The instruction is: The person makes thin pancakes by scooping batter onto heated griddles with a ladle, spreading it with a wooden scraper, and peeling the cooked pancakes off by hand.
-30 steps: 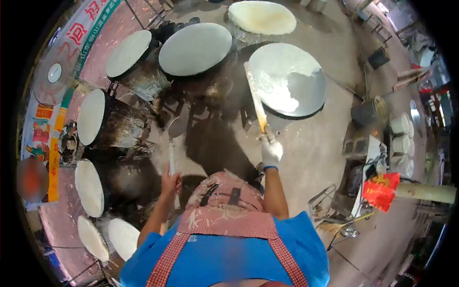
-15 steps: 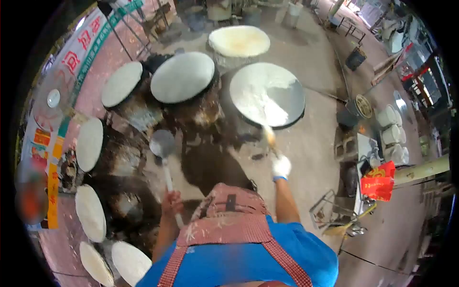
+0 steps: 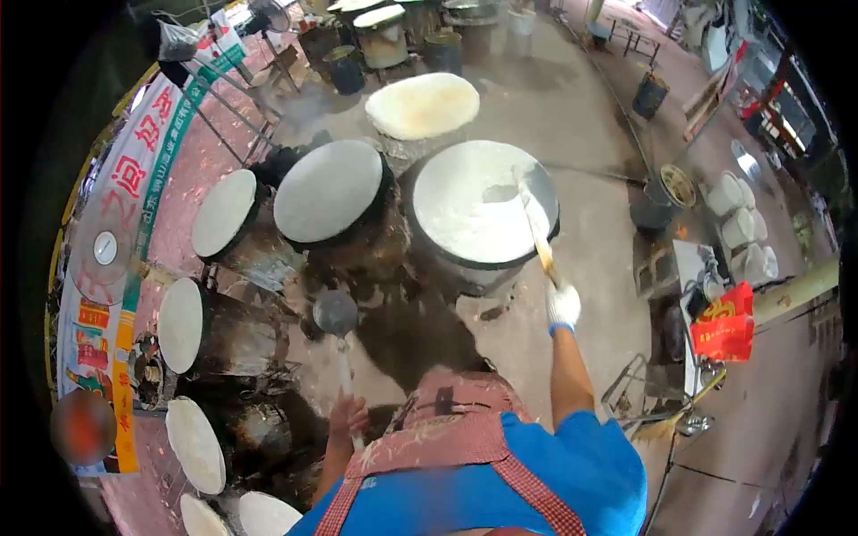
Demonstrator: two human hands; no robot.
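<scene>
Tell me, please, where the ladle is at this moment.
In the head view, the ladle is left of centre: the left hand holds its handle, and its bowl is just left of the dark shadow.

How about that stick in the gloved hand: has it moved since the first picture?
Yes, rightward across the griddle: the tip of the stick was first at its left edge, now toward its far right.

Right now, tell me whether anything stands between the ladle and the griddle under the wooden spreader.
Nothing visible stands between the ladle in the left hand and that griddle; mostly shadowed floor shows there. The wooden spreader, in the gloved right hand, overhangs the griddle's right side.
</scene>
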